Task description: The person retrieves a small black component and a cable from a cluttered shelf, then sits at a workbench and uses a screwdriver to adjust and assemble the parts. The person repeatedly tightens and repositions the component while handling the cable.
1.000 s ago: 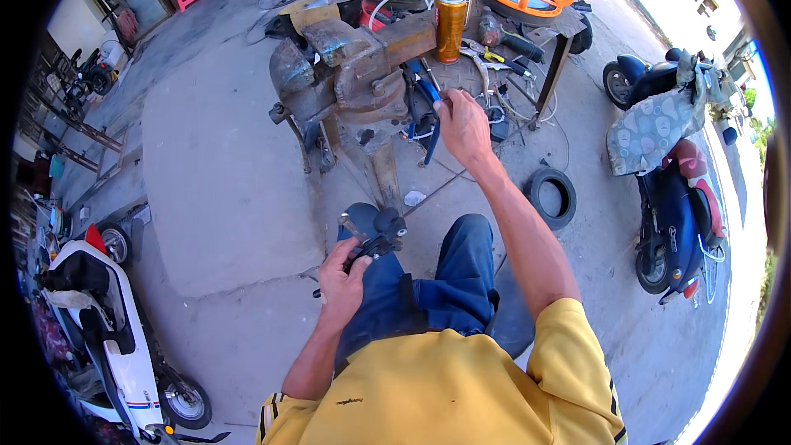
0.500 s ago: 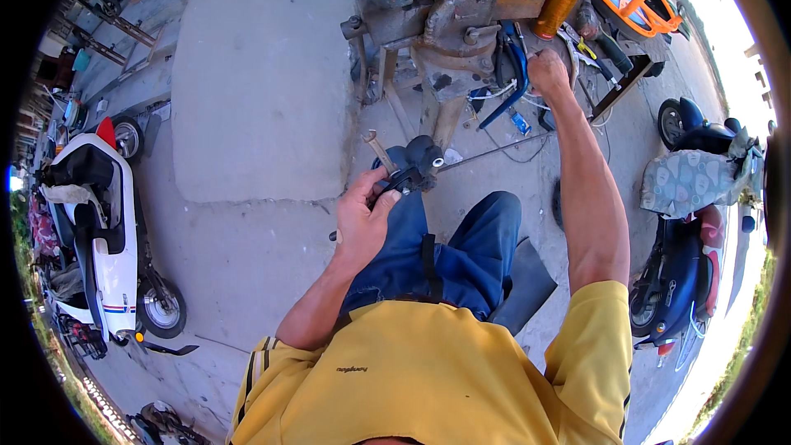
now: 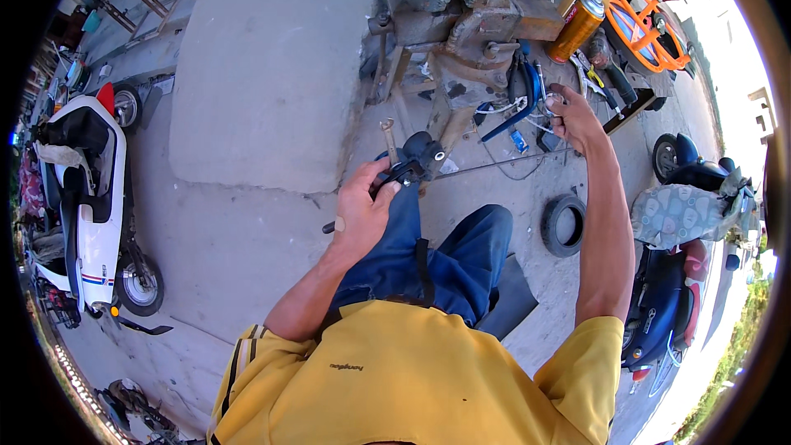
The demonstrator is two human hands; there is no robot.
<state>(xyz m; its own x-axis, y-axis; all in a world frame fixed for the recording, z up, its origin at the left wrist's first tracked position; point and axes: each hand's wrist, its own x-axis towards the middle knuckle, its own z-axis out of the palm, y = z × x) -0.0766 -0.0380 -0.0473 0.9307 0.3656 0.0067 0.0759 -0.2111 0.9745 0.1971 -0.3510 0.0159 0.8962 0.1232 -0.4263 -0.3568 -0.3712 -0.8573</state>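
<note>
My left hand (image 3: 362, 210) grips a black metal part (image 3: 423, 154) with a rounded end and bolt hole, along with an open-end wrench (image 3: 390, 138) standing up from it, above my knees. My right hand (image 3: 575, 119) reaches into tools on the cluttered bench, fingers curled at a small silvery item too hidden to name. Beside it lie a long blue-handled tool (image 3: 515, 122), pliers and cables. A heavy rusty bench vise (image 3: 465, 26) sits just behind, with an orange-gold spray can (image 3: 575, 31) to its right.
An orange ring frame (image 3: 671, 58) lies at the bench's right. A loose tire (image 3: 563, 224) lies on the floor right of my knees. A white scooter (image 3: 95, 210) stands at the left; a dark scooter (image 3: 667, 305) with a patterned cover (image 3: 676, 214) stands at the right.
The view has tilted and shifted. My right hand has moved from the blue-handled tool to just right of it, fingers now curled at another item. My left hand still holds the black part.
</note>
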